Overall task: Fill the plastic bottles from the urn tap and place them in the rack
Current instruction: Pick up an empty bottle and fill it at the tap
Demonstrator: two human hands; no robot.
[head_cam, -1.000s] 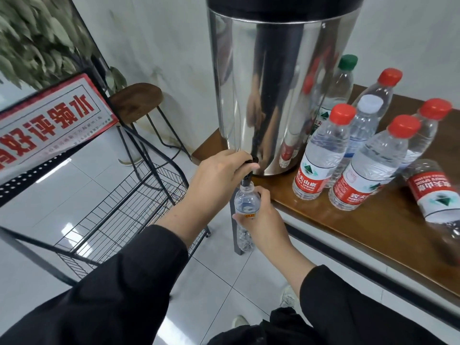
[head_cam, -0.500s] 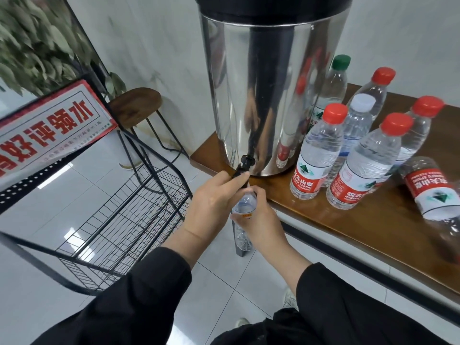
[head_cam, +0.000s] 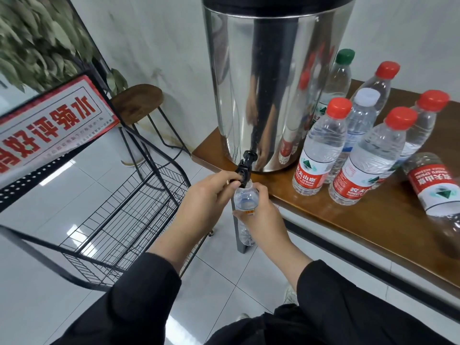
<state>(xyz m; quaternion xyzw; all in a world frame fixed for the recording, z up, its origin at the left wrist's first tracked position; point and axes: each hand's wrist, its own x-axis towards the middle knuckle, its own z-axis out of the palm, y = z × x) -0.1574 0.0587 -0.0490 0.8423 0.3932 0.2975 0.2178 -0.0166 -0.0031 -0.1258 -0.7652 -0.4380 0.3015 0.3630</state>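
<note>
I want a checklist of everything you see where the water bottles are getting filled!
Surface: brown wooden table; glossy white tiled floor below.
Job's things: steel urn near the table corner; black tap over the open bottle; black wire rack to the left.
Clutter: six capped bottles upright beside the urn, four red caps, one white, one green; one labelled bottle lying down.
Grips: left hand pinches the tap; right hand holds the open bottle.
Cables: nothing seen.
Surroundings: red and white sign, wooden stool, leafy plant, white wall.
</note>
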